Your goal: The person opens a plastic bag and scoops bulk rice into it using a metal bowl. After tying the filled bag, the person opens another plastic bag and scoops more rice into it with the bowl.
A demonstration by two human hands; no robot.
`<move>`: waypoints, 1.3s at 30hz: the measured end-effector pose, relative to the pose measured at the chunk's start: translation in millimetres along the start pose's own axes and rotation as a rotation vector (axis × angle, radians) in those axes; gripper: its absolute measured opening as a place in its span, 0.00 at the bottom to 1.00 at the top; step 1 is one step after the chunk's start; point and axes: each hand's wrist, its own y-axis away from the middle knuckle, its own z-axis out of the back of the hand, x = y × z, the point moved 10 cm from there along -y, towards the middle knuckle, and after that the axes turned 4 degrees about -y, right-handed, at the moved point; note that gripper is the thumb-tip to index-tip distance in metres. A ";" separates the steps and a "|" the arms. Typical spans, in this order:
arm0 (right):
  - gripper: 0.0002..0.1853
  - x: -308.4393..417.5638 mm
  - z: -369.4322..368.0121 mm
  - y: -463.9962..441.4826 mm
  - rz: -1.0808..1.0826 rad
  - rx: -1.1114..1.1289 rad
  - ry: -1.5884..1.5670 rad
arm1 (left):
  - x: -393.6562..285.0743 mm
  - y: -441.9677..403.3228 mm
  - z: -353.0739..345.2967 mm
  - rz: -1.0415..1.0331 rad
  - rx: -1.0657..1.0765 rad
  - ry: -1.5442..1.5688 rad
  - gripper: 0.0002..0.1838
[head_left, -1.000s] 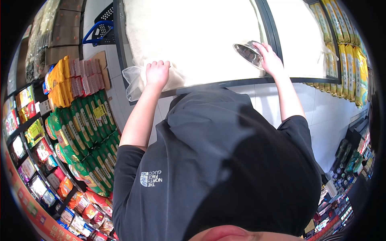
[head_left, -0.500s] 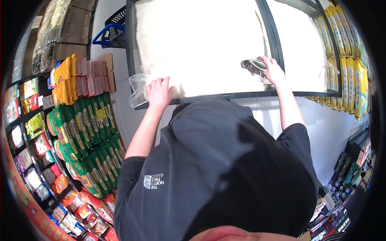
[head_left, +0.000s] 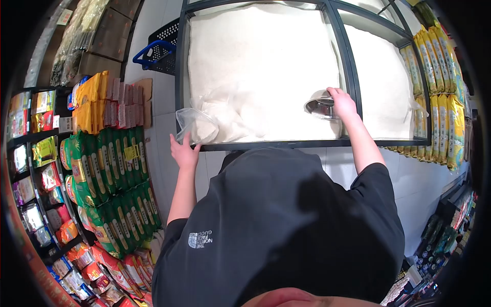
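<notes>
A wide dark-framed bin (head_left: 181,61) holds a white, fine-grained heap (head_left: 261,56) that looks like rice. At the bin's near left corner lies a clear plastic bag (head_left: 197,124) with some white contents, its mouth toward the left. My left hand (head_left: 184,153) is at the frame's edge beside the bag, fingers spread, fingertips at or against the plastic. On the right, my right hand (head_left: 342,105) grips a shiny metal scoop (head_left: 320,107), which rests on or just above the white surface. The hand's fingers hide the scoop's handle end.
A second bin section (head_left: 378,77) with white contents adjoins on the right, past a dark divider (head_left: 349,66). A black basket (head_left: 163,48) with a blue handle stands left. Green packages (head_left: 112,169) are stacked lower left, yellow packages (head_left: 452,123) at right.
My left hand has moved left and down, off the white heap to the bag's mouth at the bin corner. The bag now shows more fully. My right hand keeps the scoop in about the same place.
</notes>
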 end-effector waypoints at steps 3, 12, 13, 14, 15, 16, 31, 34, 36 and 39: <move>0.31 17.0 16.3 -3.4 0.060 -0.026 0.005 | 4.2 -4.5 -8.0 0.006 0.041 0.006 0.32; 0.21 20.8 -1.1 -31.3 0.177 -0.101 0.031 | 6.0 -8.4 -23.3 -0.048 0.053 -0.106 0.16; 0.20 18.3 -1.8 -34.5 0.159 -0.121 0.056 | 7.2 -9.9 -27.4 -0.064 0.051 -0.134 0.14; 0.20 15.5 -2.2 -37.6 0.140 -0.143 0.080 | 7.3 -12.3 -30.8 -0.081 0.048 -0.163 0.12; 0.19 13.9 -3.2 -40.4 0.121 -0.150 0.088 | 5.6 -14.4 -31.5 -0.105 0.039 -0.133 0.10; 0.19 12.4 -4.4 -42.9 0.101 -0.156 0.095 | 4.2 -15.6 -31.8 -0.130 0.030 -0.103 0.09; 0.28 62.3 -1.3 -24.1 0.120 -0.438 0.066 | -33.0 -13.6 48.2 -0.519 -0.219 0.151 0.05; 0.21 136.5 -6.1 6.5 0.374 -0.508 -0.098 | -38.7 -16.5 59.3 -0.561 -0.231 0.184 0.05; 0.19 201.6 -30.8 30.4 0.505 -0.306 -0.260 | -40.1 -18.1 68.6 -0.576 -0.235 0.199 0.05; 0.30 277.7 -73.0 65.1 0.535 -0.141 -0.246 | -43.9 -19.8 94.3 -0.600 -0.267 0.253 0.04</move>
